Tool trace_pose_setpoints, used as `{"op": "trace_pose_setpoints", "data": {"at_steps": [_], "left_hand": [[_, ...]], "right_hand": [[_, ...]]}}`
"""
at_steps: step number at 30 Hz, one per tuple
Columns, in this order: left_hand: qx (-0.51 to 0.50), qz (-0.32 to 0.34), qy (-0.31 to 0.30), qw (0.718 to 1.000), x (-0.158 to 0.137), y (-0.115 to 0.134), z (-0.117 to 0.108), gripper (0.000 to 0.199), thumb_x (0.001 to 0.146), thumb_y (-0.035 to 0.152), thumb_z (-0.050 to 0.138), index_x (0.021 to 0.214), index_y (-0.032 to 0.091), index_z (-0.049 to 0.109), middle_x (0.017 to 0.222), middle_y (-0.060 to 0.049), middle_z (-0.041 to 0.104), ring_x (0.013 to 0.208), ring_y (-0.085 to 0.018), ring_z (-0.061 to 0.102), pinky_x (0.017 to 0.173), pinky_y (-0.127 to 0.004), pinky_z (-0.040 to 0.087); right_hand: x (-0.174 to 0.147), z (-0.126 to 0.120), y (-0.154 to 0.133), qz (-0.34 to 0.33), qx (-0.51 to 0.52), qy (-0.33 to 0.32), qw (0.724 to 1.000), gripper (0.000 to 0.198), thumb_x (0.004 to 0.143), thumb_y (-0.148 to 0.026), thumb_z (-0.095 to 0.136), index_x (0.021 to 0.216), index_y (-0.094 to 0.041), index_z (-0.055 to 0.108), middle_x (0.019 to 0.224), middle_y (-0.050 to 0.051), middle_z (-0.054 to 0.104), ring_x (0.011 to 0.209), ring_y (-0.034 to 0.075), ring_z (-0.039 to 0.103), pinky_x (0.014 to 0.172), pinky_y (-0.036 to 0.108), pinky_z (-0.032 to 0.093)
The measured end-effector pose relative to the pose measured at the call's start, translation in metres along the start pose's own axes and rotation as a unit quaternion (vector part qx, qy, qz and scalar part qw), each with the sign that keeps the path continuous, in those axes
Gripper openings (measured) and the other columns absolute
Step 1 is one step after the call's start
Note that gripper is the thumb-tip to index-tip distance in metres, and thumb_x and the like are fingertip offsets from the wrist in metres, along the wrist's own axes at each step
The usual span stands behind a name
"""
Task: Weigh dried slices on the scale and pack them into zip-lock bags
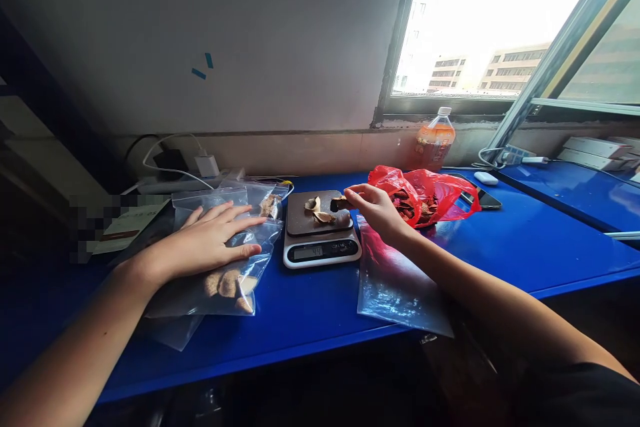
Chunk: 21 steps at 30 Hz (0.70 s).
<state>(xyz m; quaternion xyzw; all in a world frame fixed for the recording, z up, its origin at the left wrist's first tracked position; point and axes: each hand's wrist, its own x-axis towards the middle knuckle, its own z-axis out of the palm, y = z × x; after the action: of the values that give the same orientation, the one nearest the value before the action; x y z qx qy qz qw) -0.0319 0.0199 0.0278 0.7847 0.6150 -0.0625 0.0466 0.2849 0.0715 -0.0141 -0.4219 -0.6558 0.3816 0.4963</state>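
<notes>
My left hand (215,239) lies flat with fingers spread on clear plastic bags (187,293), one of which holds several tan dried pieces (229,283). Over the right edge of a kitchen scale (296,220), my right hand (375,209) pinches a dark dried slice (341,203), perhaps dried mushroom. A few pale curled dried pieces (320,210) rest on the scale's plate, and its display (309,252) seems to read 44. Just behind my right hand is an open red plastic bag (395,179) with dark dried slices (427,208) inside.
A flat clear bag (400,293) lies right of the scale, partly under my right arm. Behind the red bag stand an orange drink bottle (435,140) and a phone (493,202). A charger (206,165) with cables sits by the wall. The blue table's front edge (300,350) runs nearby.
</notes>
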Motion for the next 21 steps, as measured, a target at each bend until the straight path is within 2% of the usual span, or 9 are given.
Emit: {"op": "trace_pose_setpoints", "data": {"at_steps": [4, 7, 9, 11, 15, 18, 20, 21], "left_hand": [[-0.010, -0.001, -0.004, 1.000, -0.001, 0.002, -0.002, 0.076, 0.079, 0.081, 0.039, 0.145, 0.044, 0.037, 0.161, -0.001, 0.022, 0.149, -0.035, 0.007, 0.116, -0.063, 0.004], [-0.015, 0.001, -0.006, 1.000, -0.002, 0.002, -0.002, 0.075, 0.079, 0.081, 0.039, 0.145, 0.045, 0.036, 0.161, 0.000, 0.022, 0.150, -0.033, 0.006, 0.116, -0.062, 0.003], [-0.012, 0.002, -0.007, 1.000, -0.002, 0.002, -0.002, 0.074, 0.080, 0.081, 0.038, 0.145, 0.046, 0.035, 0.161, 0.001, 0.022, 0.150, -0.031, 0.005, 0.117, -0.060, 0.003], [-0.007, -0.001, -0.010, 1.000, -0.001, 0.002, -0.002, 0.074, 0.080, 0.081, 0.037, 0.145, 0.046, 0.034, 0.161, 0.002, 0.021, 0.150, -0.031, 0.004, 0.117, -0.060, 0.003], [-0.008, -0.003, -0.007, 1.000, 0.000, 0.002, -0.002, 0.075, 0.078, 0.082, 0.039, 0.144, 0.046, 0.037, 0.161, 0.001, 0.021, 0.149, -0.035, 0.006, 0.116, -0.063, 0.004], [-0.012, 0.003, -0.003, 1.000, -0.001, 0.003, -0.002, 0.074, 0.079, 0.081, 0.039, 0.144, 0.046, 0.038, 0.161, 0.000, 0.023, 0.149, -0.035, 0.008, 0.116, -0.063, 0.005], [-0.012, 0.003, -0.005, 1.000, -0.002, 0.004, -0.003, 0.074, 0.079, 0.081, 0.038, 0.144, 0.046, 0.038, 0.160, 0.001, 0.024, 0.149, -0.034, 0.007, 0.116, -0.062, 0.005], [-0.011, 0.003, -0.007, 1.000, -0.003, 0.005, -0.003, 0.074, 0.079, 0.081, 0.038, 0.144, 0.046, 0.037, 0.160, 0.001, 0.024, 0.149, -0.034, 0.007, 0.116, -0.062, 0.005]], "right_hand": [[0.000, 0.001, 0.004, -0.008, 0.006, -0.014, 1.000, 0.033, 0.086, -0.046, 0.059, 0.099, -0.016, 0.067, 0.095, 0.008, 0.073, 0.085, 0.018, 0.067, 0.077, 0.034, 0.053], [0.000, 0.002, 0.008, -0.064, -0.075, 0.001, 0.995, 0.028, 0.085, -0.038, 0.062, 0.104, -0.017, 0.064, 0.095, 0.007, 0.072, 0.086, 0.017, 0.067, 0.076, 0.033, 0.052], [0.001, 0.004, 0.011, -0.112, -0.153, 0.002, 0.982, 0.028, 0.084, -0.033, 0.064, 0.107, -0.018, 0.062, 0.097, 0.007, 0.072, 0.087, 0.018, 0.066, 0.078, 0.033, 0.051], [0.001, 0.006, 0.014, -0.133, -0.207, -0.005, 0.969, 0.031, 0.084, -0.033, 0.064, 0.111, -0.019, 0.060, 0.099, 0.007, 0.072, 0.087, 0.018, 0.066, 0.077, 0.033, 0.051], [0.003, 0.006, 0.012, -0.165, -0.240, -0.013, 0.956, 0.034, 0.088, -0.037, 0.059, 0.117, -0.020, 0.058, 0.099, 0.007, 0.072, 0.084, 0.018, 0.067, 0.073, 0.032, 0.051], [0.007, -0.014, 0.000, -0.253, -0.281, 0.037, 0.925, 0.028, 0.088, -0.033, 0.058, 0.112, -0.018, 0.062, 0.096, 0.009, 0.071, 0.086, 0.019, 0.065, 0.078, 0.035, 0.051], [0.011, -0.039, -0.010, -0.295, -0.308, 0.103, 0.898, 0.020, 0.087, -0.032, 0.057, 0.100, -0.019, 0.066, 0.091, 0.008, 0.070, 0.086, 0.019, 0.064, 0.080, 0.036, 0.050], [0.013, -0.055, -0.014, -0.294, -0.307, 0.154, 0.892, 0.016, 0.087, -0.032, 0.056, 0.092, -0.020, 0.066, 0.087, 0.007, 0.070, 0.082, 0.019, 0.064, 0.077, 0.036, 0.051]]}}
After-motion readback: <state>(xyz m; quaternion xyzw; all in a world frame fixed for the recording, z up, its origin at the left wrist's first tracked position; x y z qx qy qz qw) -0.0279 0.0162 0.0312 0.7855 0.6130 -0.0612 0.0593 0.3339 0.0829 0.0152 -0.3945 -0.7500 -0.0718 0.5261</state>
